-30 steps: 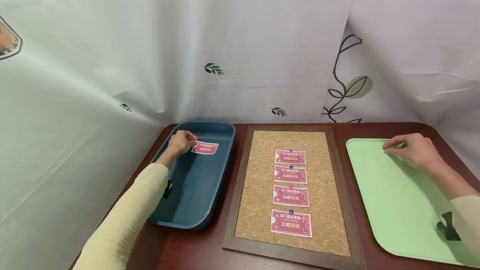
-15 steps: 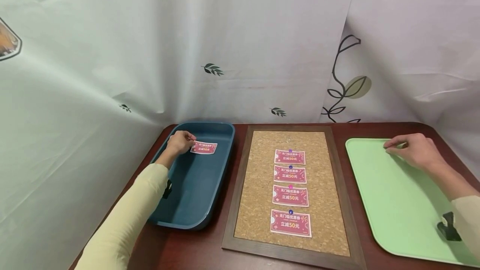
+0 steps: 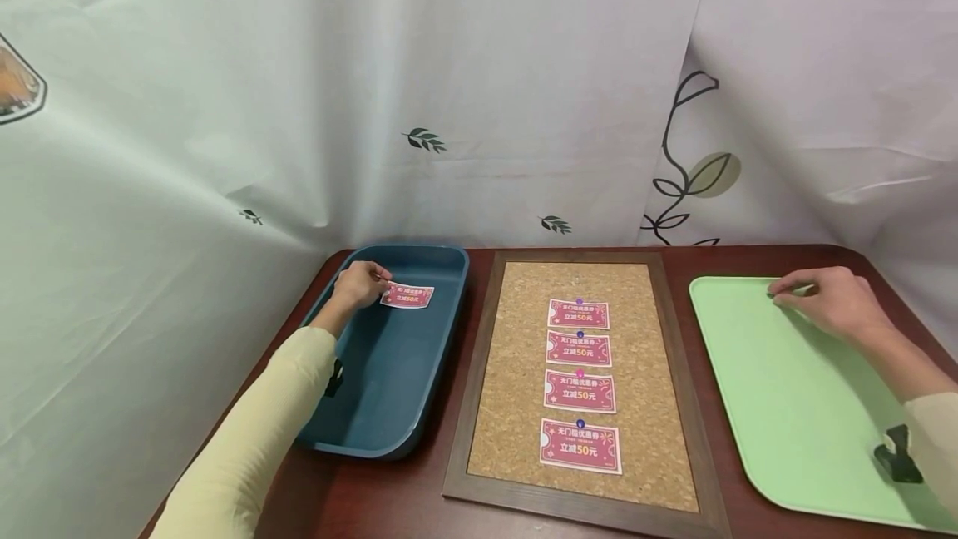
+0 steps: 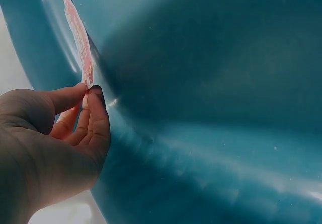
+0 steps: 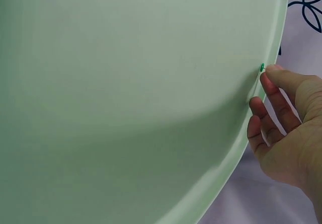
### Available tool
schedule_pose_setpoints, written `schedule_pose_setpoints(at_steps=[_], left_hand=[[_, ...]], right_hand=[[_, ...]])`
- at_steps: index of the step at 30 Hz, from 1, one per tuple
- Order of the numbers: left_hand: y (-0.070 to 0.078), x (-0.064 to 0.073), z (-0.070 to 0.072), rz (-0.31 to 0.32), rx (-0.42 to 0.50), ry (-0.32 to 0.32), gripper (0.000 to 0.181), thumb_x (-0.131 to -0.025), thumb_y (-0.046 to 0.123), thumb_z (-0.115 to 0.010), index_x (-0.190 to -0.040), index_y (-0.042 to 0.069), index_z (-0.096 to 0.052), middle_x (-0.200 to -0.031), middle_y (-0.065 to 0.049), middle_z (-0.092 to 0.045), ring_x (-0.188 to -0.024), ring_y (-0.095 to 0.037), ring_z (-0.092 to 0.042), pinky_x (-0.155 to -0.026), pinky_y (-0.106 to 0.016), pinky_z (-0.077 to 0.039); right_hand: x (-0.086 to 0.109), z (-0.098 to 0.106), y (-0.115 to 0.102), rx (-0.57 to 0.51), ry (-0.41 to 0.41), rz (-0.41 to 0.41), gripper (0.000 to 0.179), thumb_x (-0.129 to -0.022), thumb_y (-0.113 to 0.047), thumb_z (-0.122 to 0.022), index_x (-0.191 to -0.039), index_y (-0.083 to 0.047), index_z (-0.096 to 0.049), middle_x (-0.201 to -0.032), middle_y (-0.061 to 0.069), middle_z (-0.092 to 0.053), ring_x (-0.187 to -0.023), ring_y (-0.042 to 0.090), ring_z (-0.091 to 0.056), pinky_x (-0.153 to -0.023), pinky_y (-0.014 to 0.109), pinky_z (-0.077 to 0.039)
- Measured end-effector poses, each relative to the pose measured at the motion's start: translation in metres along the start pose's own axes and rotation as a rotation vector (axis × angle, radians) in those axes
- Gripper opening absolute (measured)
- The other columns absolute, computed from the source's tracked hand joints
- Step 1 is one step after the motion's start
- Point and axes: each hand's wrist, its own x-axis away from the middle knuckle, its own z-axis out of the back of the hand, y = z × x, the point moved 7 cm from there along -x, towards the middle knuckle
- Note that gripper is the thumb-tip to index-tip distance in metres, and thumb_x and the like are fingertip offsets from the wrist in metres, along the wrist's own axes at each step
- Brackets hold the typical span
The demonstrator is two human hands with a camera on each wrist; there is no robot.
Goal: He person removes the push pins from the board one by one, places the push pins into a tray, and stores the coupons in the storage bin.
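Observation:
At the far end of the blue bin [image 3: 389,389], my left hand [image 3: 362,284] pinches one end of a pink-and-white paper coupon [image 3: 407,296] between thumb and fingers. The left wrist view shows this coupon [image 4: 79,43] nearly edge-on, above the bin's floor. Over the far edge of the light green tray [image 3: 793,406], thumb and forefinger of my right hand [image 3: 831,302] pinch a small push pin. Its green head [image 5: 262,67] shows at the fingertips in the right wrist view; the other fingers are loosely bent.
Between bin and tray lies a wood-framed cork board [image 3: 509,406]. Several pink coupons [image 3: 580,446] are pinned on it in a column with blue, purple and pink push pins. A pale printed curtain [image 3: 486,106] hangs behind the dark red table [image 3: 359,506].
Both hands stay in almost the same place. The right fingers have shifted very slightly to the right; the coupon in my left hand barely moves.

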Motion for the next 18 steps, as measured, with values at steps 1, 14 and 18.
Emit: schedule_pose_setpoints(at_steps=[1, 14, 18], left_hand=[[0.0000, 0.0002, 0.0002, 0.000, 0.000, 0.002, 0.016, -0.106, 0.012, -0.064, -0.113, 0.000, -0.072, -0.116, -0.022, -0.069, -0.103, -0.035, -0.062, -0.094, -0.050, -0.052], [-0.0015, 0.0010, 0.0032, 0.022, 0.026, 0.002, 0.016, -0.106, 0.010, -0.063, -0.115, 0.000, -0.071, -0.115, -0.021, -0.069, -0.097, -0.032, -0.064, -0.090, -0.045, -0.055], [-0.0014, 0.0021, 0.0048, 0.026, 0.029, 0.003, 0.015, -0.106, 0.009, -0.063, -0.116, 0.000, -0.071, -0.113, -0.020, -0.070, -0.095, -0.031, -0.063, -0.088, -0.043, -0.055]], right_hand=[[0.0002, 0.0002, 0.0002, -0.003, 0.000, -0.002, 0.016, -0.094, -0.012, -0.080, -0.103, 0.002, -0.080, -0.108, 0.032, -0.072, -0.080, 0.034, -0.069, -0.064, 0.033, -0.041], [0.0017, 0.0033, 0.0032, -0.026, -0.002, -0.020, 0.023, -0.095, -0.015, -0.079, -0.109, 0.003, -0.079, -0.115, 0.037, -0.069, -0.078, 0.021, -0.064, -0.059, 0.032, -0.041], [0.0017, 0.0047, 0.0037, -0.027, 0.007, -0.019, 0.024, -0.095, -0.016, -0.079, -0.109, 0.004, -0.078, -0.114, 0.036, -0.069, -0.078, 0.022, -0.064, -0.057, 0.031, -0.041]])
